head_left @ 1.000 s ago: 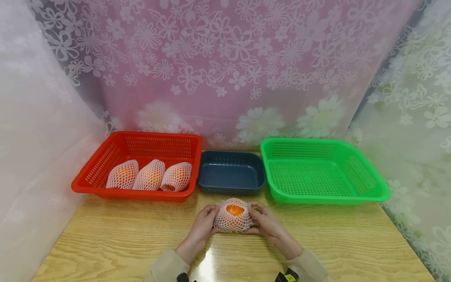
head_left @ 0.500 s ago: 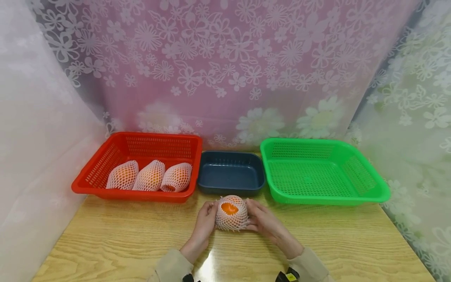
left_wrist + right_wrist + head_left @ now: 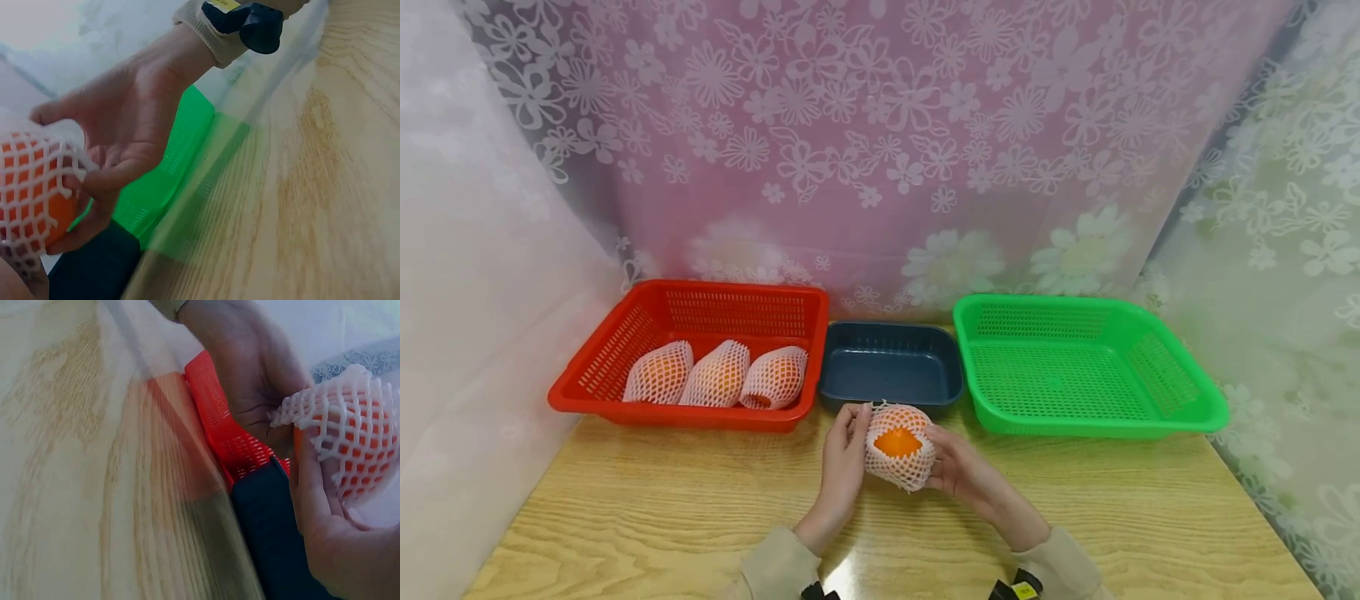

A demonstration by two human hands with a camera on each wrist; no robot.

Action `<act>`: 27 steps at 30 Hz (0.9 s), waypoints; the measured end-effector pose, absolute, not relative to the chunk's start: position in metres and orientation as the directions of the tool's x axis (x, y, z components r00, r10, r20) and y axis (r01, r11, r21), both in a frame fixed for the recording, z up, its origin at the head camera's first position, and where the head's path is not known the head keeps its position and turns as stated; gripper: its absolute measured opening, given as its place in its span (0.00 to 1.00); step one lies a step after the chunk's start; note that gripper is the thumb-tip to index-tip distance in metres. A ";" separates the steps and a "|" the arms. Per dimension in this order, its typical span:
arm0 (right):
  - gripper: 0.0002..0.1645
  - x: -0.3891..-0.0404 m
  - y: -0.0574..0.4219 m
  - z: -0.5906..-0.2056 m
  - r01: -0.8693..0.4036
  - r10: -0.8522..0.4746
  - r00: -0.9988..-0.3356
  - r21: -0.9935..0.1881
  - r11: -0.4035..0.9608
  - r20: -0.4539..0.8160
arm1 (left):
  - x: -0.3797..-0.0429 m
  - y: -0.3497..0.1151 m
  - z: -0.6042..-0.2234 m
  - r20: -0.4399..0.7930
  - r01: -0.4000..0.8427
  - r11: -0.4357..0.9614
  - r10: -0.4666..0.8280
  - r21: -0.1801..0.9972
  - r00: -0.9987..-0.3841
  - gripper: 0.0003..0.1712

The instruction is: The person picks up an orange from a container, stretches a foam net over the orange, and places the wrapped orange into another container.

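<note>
Between my two hands, in front of the blue tray, is an orange-coloured fruit point(image 3: 898, 442) in a white foam net point(image 3: 901, 475). Bare orange skin shows through the net's opening, which faces me in the head view. My left hand point(image 3: 841, 475) holds the left side, thumb near the top; in the right wrist view it pinches the net's gathered edge point(image 3: 294, 409). My right hand point(image 3: 968, 477) grips the other side; in the left wrist view its fingers point(image 3: 115, 176) curl at the net's edge. The fruit's underside is hidden in the head view.
At the left, a red basket point(image 3: 700, 410) holds 3 more netted fruits point(image 3: 716, 375). The dark blue tray point(image 3: 891, 367) stands in the middle, beside a green basket point(image 3: 1060, 375) on the right. All stand on a wooden table point(image 3: 700, 492) before a floral curtain point(image 3: 880, 150).
The netted fruit has risen slightly toward the blue tray and turned, its opening now facing more to the front. My left hand has moved up and right with it.
</note>
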State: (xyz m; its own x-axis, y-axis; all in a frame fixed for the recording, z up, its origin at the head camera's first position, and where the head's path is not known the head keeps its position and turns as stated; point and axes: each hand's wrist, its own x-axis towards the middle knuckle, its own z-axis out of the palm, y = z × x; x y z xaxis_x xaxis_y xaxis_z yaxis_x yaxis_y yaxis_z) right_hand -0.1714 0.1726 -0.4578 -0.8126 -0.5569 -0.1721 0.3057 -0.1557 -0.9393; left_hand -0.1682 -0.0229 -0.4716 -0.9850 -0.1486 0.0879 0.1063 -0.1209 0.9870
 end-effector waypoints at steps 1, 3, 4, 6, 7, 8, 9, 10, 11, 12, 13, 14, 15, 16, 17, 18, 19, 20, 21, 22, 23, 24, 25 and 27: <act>0.31 -0.171 0.173 -0.457 0.293 -0.579 -0.802 -0.942 -0.166 -0.148 | -0.168 -0.023 -0.471 0.090 0.110 -0.144 -0.135 0.984 -0.987 0.17; 0.26 -0.170 0.174 -0.456 0.279 -0.623 -0.775 -0.941 -0.191 -0.103 | -0.169 -0.025 -0.471 0.084 0.102 -0.186 -0.099 0.977 -0.992 0.18; 0.25 -0.170 0.174 -0.456 0.277 -0.643 -0.761 -0.939 -0.204 -0.085 | -0.169 -0.025 -0.471 0.076 0.090 -0.203 -0.076 0.975 -0.994 0.19; 0.28 -0.169 0.173 -0.454 0.284 -0.668 -0.741 -0.933 -0.222 -0.066 | -0.169 -0.026 -0.471 0.052 0.058 -0.227 -0.032 0.972 -0.998 0.20; 0.29 -0.169 0.173 -0.453 0.290 -0.672 -0.738 -0.928 -0.233 -0.062 | -0.169 -0.027 -0.470 0.030 0.032 -0.221 -0.013 0.975 -0.999 0.22; 0.32 -0.169 0.172 -0.453 0.297 -0.670 -0.740 -0.924 -0.242 -0.062 | -0.168 -0.028 -0.469 0.003 0.002 -0.211 0.006 0.977 -1.000 0.25; 0.34 -0.168 0.171 -0.452 0.302 -0.666 -0.744 -0.920 -0.250 -0.063 | -0.167 -0.029 -0.468 -0.021 -0.027 -0.203 0.028 0.979 -0.999 0.28; 0.35 -0.168 0.171 -0.452 0.307 -0.656 -0.751 -0.916 -0.257 -0.067 | -0.167 -0.030 -0.467 -0.047 -0.056 -0.193 0.047 0.980 -0.998 0.31; 0.36 -0.168 0.170 -0.452 0.310 -0.641 -0.764 -0.914 -0.262 -0.075 | -0.166 -0.031 -0.466 -0.077 -0.088 -0.187 0.067 0.978 -0.995 0.34; 0.34 -0.168 0.170 -0.452 0.316 -0.621 -0.780 -0.907 -0.278 -0.081 | -0.165 -0.032 -0.466 -0.105 -0.119 -0.181 0.084 0.976 -0.991 0.36; 0.31 -0.167 0.169 -0.453 0.316 -0.597 -0.798 -0.902 -0.294 -0.084 | -0.165 -0.032 -0.465 -0.131 -0.148 -0.181 0.104 0.972 -0.986 0.39; 0.27 -0.167 0.169 -0.453 0.314 -0.573 -0.814 -0.899 -0.306 -0.089 | -0.165 -0.033 -0.464 -0.143 -0.167 -0.201 0.128 0.965 -0.981 0.40; 0.22 -0.166 0.169 -0.454 0.309 -0.548 -0.832 -0.896 -0.319 -0.092 | -0.165 -0.033 -0.464 -0.156 -0.189 -0.229 0.153 0.955 -0.976 0.40; 0.17 -0.166 0.169 -0.454 0.304 -0.520 -0.849 -0.893 -0.332 -0.095 | -0.164 -0.033 -0.463 -0.172 -0.215 -0.264 0.177 0.940 -0.969 0.41; 0.13 -0.165 0.168 -0.454 0.296 -0.497 -0.862 -0.891 -0.343 -0.095 | -0.164 -0.033 -0.462 -0.184 -0.243 -0.310 0.208 0.919 -0.961 0.42; 0.10 -0.165 0.168 -0.454 0.289 -0.481 -0.872 -0.889 -0.356 -0.091 | -0.164 -0.033 -0.461 -0.192 -0.266 -0.352 0.233 0.897 -0.953 0.43; 0.09 -0.164 0.167 -0.454 0.279 -0.472 -0.877 -0.891 -0.358 -0.085 | -0.164 -0.033 -0.461 -0.196 -0.288 -0.389 0.259 0.875 -0.946 0.44; 0.09 -0.164 0.167 -0.454 0.271 -0.469 -0.880 -0.891 -0.364 -0.077 | -0.164 -0.032 -0.460 -0.199 -0.308 -0.420 0.283 0.854 -0.938 0.44; 0.09 -0.163 0.167 -0.454 0.266 -0.469 -0.881 -0.890 -0.371 -0.068 | -0.163 -0.032 -0.459 -0.208 -0.330 -0.442 0.301 0.834 -0.931 0.44; 0.09 -0.163 0.166 -0.453 0.261 -0.473 -0.879 -0.887 -0.380 -0.057 | -0.163 -0.032 -0.458 -0.210 -0.344 -0.461 0.317 0.818 -0.925 0.43; 0.09 -0.162 0.165 -0.452 0.256 -0.477 -0.878 -0.886 -0.388 -0.044 | -0.162 -0.032 -0.457 -0.213 -0.356 -0.478 0.328 0.803 -0.920 0.42; 0.09 -0.162 0.165 -0.452 0.249 -0.479 -0.877 -0.885 -0.395 -0.033 | -0.162 -0.032 -0.456 -0.216 -0.367 -0.492 0.337 0.789 -0.916 0.39; 0.09 -0.161 0.164 -0.452 0.242 -0.482 -0.876 -0.884 -0.400 -0.022 | -0.161 -0.032 -0.455 -0.222 -0.379 -0.509 0.344 0.773 -0.912 0.37; 0.09 -0.160 0.163 -0.451 0.237 -0.483 -0.876 -0.884 -0.403 -0.015 | -0.160 -0.032 -0.453 -0.230 -0.404 -0.543 0.360 0.737 -0.904 0.32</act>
